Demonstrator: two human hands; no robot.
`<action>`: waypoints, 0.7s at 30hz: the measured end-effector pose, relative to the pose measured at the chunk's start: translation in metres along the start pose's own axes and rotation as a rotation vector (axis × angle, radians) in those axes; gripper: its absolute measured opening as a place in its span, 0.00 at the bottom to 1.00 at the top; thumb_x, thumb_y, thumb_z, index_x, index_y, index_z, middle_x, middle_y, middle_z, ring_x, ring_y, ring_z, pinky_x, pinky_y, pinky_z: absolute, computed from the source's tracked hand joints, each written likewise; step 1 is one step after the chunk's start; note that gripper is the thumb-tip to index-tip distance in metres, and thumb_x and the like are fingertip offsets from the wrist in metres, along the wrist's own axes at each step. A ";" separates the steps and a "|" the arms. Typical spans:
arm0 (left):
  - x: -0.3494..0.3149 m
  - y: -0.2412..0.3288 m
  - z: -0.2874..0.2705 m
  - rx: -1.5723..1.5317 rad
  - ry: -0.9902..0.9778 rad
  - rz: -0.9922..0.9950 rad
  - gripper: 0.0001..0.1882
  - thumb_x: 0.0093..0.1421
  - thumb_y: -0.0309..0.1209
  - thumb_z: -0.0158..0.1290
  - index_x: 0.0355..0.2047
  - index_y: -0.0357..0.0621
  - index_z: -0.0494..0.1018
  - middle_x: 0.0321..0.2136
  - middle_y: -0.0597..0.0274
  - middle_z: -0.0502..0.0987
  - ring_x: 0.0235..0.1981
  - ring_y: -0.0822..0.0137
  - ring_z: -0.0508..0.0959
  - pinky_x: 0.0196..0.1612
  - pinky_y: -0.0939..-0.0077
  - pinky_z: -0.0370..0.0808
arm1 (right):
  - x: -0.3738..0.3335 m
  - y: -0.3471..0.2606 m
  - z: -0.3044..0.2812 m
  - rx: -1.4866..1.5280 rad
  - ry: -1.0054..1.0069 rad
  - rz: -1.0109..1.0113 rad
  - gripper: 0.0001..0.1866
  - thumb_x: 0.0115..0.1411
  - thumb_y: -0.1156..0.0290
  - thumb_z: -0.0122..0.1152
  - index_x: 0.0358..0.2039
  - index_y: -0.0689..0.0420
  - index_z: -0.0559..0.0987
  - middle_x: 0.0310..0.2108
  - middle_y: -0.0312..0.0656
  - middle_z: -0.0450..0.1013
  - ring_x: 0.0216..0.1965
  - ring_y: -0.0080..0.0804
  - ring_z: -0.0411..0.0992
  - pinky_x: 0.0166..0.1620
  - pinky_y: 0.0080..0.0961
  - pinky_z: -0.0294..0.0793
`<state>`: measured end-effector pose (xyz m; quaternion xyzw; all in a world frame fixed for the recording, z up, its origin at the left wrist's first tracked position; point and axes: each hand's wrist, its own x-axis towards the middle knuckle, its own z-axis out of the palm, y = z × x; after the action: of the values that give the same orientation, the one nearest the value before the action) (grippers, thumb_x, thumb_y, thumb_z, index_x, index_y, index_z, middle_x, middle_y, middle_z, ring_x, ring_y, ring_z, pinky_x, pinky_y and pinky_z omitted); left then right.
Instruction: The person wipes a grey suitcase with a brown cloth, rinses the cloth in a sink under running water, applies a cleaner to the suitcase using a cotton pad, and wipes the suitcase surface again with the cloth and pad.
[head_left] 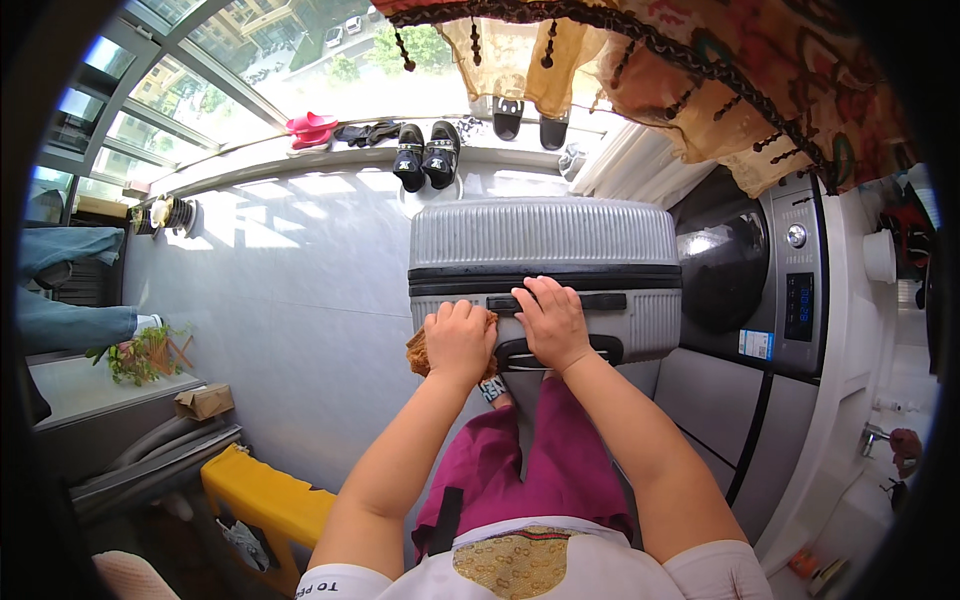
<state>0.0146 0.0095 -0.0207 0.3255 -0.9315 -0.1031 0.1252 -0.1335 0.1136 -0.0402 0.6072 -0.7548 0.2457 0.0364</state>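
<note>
A silver ribbed suitcase (545, 232) with a black zip band lies in front of my legs. My left hand (460, 342) is closed over a brown cloth (419, 353), pressed against the suitcase's near left side. Part of the cloth is hidden under the palm. Over the black side handle (604, 301) rests my right hand (553, 322), fingers stretched out and a little apart, touching the suitcase. A second black handle (607, 348) sits lower on the case, below my right hand.
On the right stands a washing machine (797, 290) with a dark round door, close to the suitcase. Black shoes (425, 157) and pink slippers (311, 127) line the window ledge. A yellow stool (268, 492) is at lower left. A patterned curtain (720, 70) hangs above.
</note>
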 end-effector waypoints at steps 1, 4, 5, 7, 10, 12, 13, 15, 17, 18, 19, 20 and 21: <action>-0.001 -0.009 -0.001 -0.040 -0.007 -0.085 0.07 0.47 0.37 0.61 0.23 0.52 0.76 0.24 0.68 0.72 0.32 0.61 0.73 0.34 0.63 0.67 | -0.001 -0.001 0.000 0.005 0.003 0.004 0.21 0.54 0.67 0.62 0.49 0.53 0.74 0.51 0.40 0.68 0.56 0.37 0.63 0.54 0.36 0.61; -0.005 -0.019 -0.013 -0.044 -0.059 -0.154 0.06 0.47 0.36 0.61 0.24 0.52 0.78 0.24 0.68 0.73 0.31 0.61 0.73 0.33 0.63 0.67 | -0.004 -0.006 0.005 0.031 0.011 0.005 0.21 0.53 0.68 0.62 0.49 0.53 0.74 0.52 0.40 0.68 0.56 0.38 0.64 0.53 0.36 0.62; -0.005 -0.014 -0.016 -0.044 -0.050 -0.140 0.05 0.48 0.36 0.61 0.24 0.52 0.79 0.23 0.68 0.72 0.30 0.61 0.73 0.33 0.63 0.67 | -0.004 -0.005 0.005 0.025 0.011 0.002 0.21 0.53 0.68 0.61 0.49 0.54 0.75 0.52 0.40 0.68 0.56 0.38 0.64 0.53 0.36 0.62; -0.005 -0.002 -0.017 -0.155 0.003 -0.051 0.05 0.49 0.35 0.60 0.27 0.53 0.80 0.23 0.68 0.72 0.31 0.62 0.72 0.33 0.64 0.66 | -0.005 -0.009 0.007 0.018 0.012 -0.002 0.21 0.54 0.69 0.60 0.49 0.54 0.75 0.52 0.40 0.69 0.56 0.38 0.64 0.53 0.36 0.62; -0.007 0.023 -0.003 -0.059 0.085 0.116 0.03 0.51 0.34 0.59 0.27 0.54 0.79 0.25 0.69 0.71 0.32 0.63 0.71 0.37 0.65 0.65 | -0.005 -0.006 0.008 0.035 0.032 -0.021 0.21 0.54 0.71 0.57 0.49 0.57 0.75 0.51 0.42 0.70 0.55 0.40 0.66 0.53 0.37 0.63; -0.011 0.022 -0.006 -0.027 0.022 0.116 0.03 0.51 0.35 0.58 0.26 0.54 0.79 0.25 0.69 0.71 0.32 0.63 0.71 0.37 0.65 0.66 | -0.005 -0.004 0.007 0.067 0.046 -0.035 0.21 0.53 0.73 0.56 0.49 0.57 0.76 0.51 0.42 0.71 0.54 0.41 0.67 0.52 0.36 0.65; -0.013 0.019 -0.008 -0.011 -0.011 0.117 0.03 0.51 0.36 0.58 0.26 0.54 0.78 0.25 0.69 0.71 0.32 0.63 0.71 0.37 0.64 0.66 | -0.006 -0.002 0.007 0.063 0.038 -0.040 0.21 0.53 0.73 0.55 0.50 0.57 0.76 0.51 0.42 0.71 0.55 0.40 0.67 0.53 0.36 0.65; -0.021 0.007 -0.019 0.061 -0.185 0.094 0.05 0.52 0.37 0.58 0.26 0.54 0.79 0.24 0.69 0.71 0.33 0.63 0.72 0.36 0.64 0.66 | -0.008 0.001 0.008 0.059 0.026 -0.047 0.22 0.53 0.73 0.53 0.50 0.56 0.75 0.53 0.42 0.70 0.55 0.39 0.66 0.55 0.36 0.63; -0.022 0.002 -0.032 0.087 -0.294 0.071 0.05 0.51 0.37 0.58 0.27 0.54 0.80 0.24 0.69 0.71 0.33 0.63 0.72 0.35 0.64 0.66 | -0.007 0.003 0.005 0.085 0.008 -0.028 0.22 0.53 0.74 0.53 0.51 0.56 0.75 0.53 0.43 0.70 0.56 0.40 0.66 0.56 0.37 0.63; -0.018 0.002 -0.033 0.072 -0.227 0.072 0.05 0.52 0.37 0.58 0.28 0.54 0.80 0.24 0.69 0.71 0.32 0.63 0.72 0.35 0.65 0.65 | -0.006 0.001 0.004 0.103 -0.001 -0.025 0.22 0.53 0.75 0.53 0.51 0.56 0.75 0.53 0.43 0.70 0.56 0.40 0.66 0.57 0.38 0.63; -0.010 0.007 -0.031 0.038 -0.146 0.094 0.05 0.52 0.37 0.58 0.28 0.54 0.80 0.24 0.69 0.71 0.32 0.63 0.72 0.35 0.65 0.65 | -0.006 0.001 0.002 0.127 -0.019 -0.025 0.22 0.53 0.75 0.52 0.51 0.56 0.75 0.53 0.43 0.70 0.57 0.41 0.65 0.58 0.38 0.62; -0.001 0.017 -0.027 0.002 -0.065 0.115 0.05 0.52 0.37 0.59 0.28 0.54 0.80 0.24 0.69 0.71 0.32 0.63 0.71 0.35 0.65 0.65 | -0.007 0.001 0.001 0.150 -0.037 -0.025 0.22 0.54 0.75 0.52 0.52 0.56 0.75 0.53 0.44 0.70 0.57 0.41 0.65 0.59 0.39 0.62; 0.005 0.027 -0.024 -0.036 0.019 0.133 0.05 0.52 0.36 0.59 0.29 0.54 0.79 0.24 0.69 0.71 0.32 0.63 0.71 0.36 0.65 0.65 | -0.006 0.003 -0.004 0.171 -0.059 -0.030 0.22 0.54 0.76 0.52 0.52 0.57 0.74 0.54 0.44 0.70 0.58 0.42 0.64 0.60 0.39 0.61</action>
<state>0.0022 0.0242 0.0098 0.2616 -0.9479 -0.1083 0.1462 -0.1357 0.1213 -0.0402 0.6262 -0.7226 0.2908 -0.0341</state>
